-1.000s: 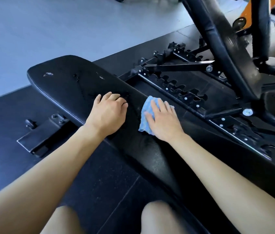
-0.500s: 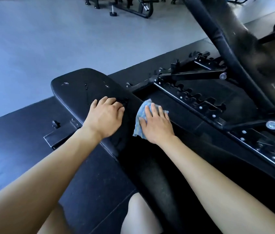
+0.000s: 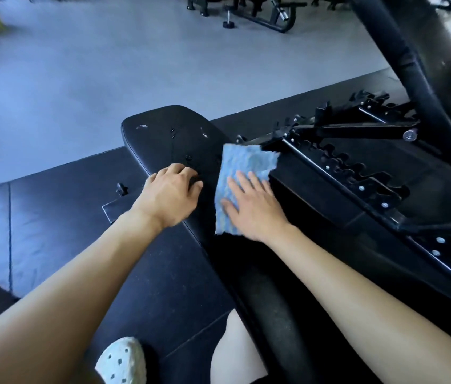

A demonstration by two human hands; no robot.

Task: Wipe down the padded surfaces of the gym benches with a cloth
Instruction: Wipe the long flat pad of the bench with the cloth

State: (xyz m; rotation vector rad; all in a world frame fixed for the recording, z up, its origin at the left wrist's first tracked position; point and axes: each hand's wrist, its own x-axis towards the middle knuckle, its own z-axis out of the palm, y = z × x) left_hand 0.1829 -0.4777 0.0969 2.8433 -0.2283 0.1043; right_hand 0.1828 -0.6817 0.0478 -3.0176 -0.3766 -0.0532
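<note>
1. Head view, centre: the black bench pad (image 3: 174, 139) runs from the lower middle of the frame up to a rounded end near the grey floor (image 3: 80, 65). A few pale scuffs (image 3: 142, 126) mark the pad near that end.
2. Head view, cloth: a light blue cloth (image 3: 246, 164) lies spread flat on the right side of the pad. Its far corner reaches the pad's right edge, just beside the frame.
3. Head view, right hand (image 3: 257, 209): it lies palm down on the near half of the cloth. The fingers are straight and slightly spread, pressing the cloth to the pad; nothing is gripped or pinched.
4. Head view, left hand (image 3: 169, 198): it rests on the pad's left side, just beside the cloth but apart from it. The fingers are loosely bent with the tips on the padding, and the hand holds nothing.
5. Head view, right of the pad: a notched adjustment rail (image 3: 357, 173) with pale bolt heads runs diagonally along the bench frame. A black strut (image 3: 357, 130) crosses above it.
6. Head view, upper right: an inclined black backrest (image 3: 401, 51) rises out of the frame; its surface is blurred.
7. Head view, floor: the bench stands on a dark rubber mat (image 3: 52, 212), which borders the grey floor. A black foot plate (image 3: 119, 206) projects from under the pad on the left.
8. Head view, bottom edge: a white perforated shoe (image 3: 122, 361) and a bare knee (image 3: 235, 353) appear between the forearms.
9. Head view, top edge: other black gym equipment (image 3: 260, 15) stands well apart on the grey floor.
</note>
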